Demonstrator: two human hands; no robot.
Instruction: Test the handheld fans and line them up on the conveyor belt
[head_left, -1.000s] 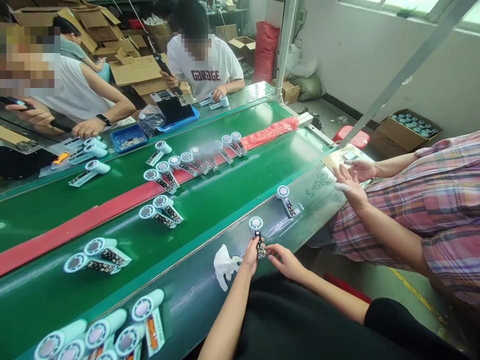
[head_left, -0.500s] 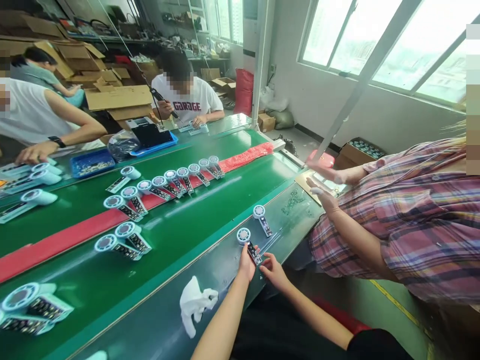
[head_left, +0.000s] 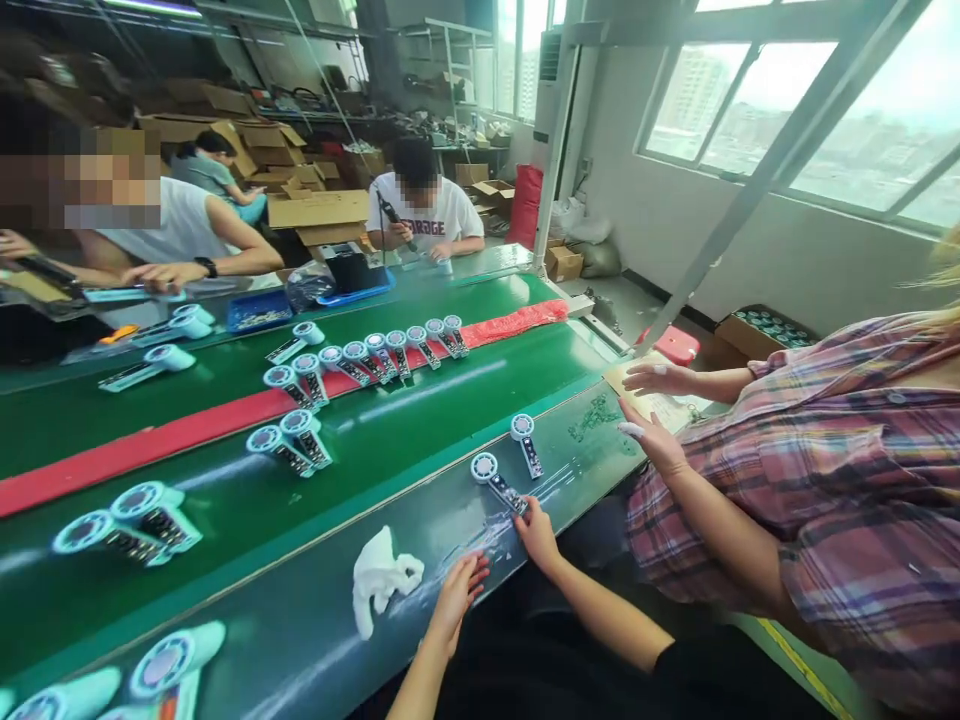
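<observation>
My right hand (head_left: 540, 537) is closed on the handle end of a light-blue handheld fan (head_left: 498, 483), whose round head points away from me and whose dark circuit board lies exposed along the handle. Just beyond it, a second fan of the same kind (head_left: 526, 445) rests on the grey table edge. My left hand (head_left: 459, 592) hovers over the near edge of the table with its fingers apart, holding nothing. To its left lies a crumpled white glove or cloth (head_left: 382, 580).
Several open fans (head_left: 375, 358) line the red strip (head_left: 217, 414) on the green belt (head_left: 420, 415). More fans (head_left: 176, 660) lie at lower left. At right stands a co-worker in a plaid shirt (head_left: 832, 430), both hands raised over the table. Other people sit across the belt.
My left hand has let go of the fan and drawn back to the left. My right hand has taken hold of the fan's handle end. The view has swung left.
</observation>
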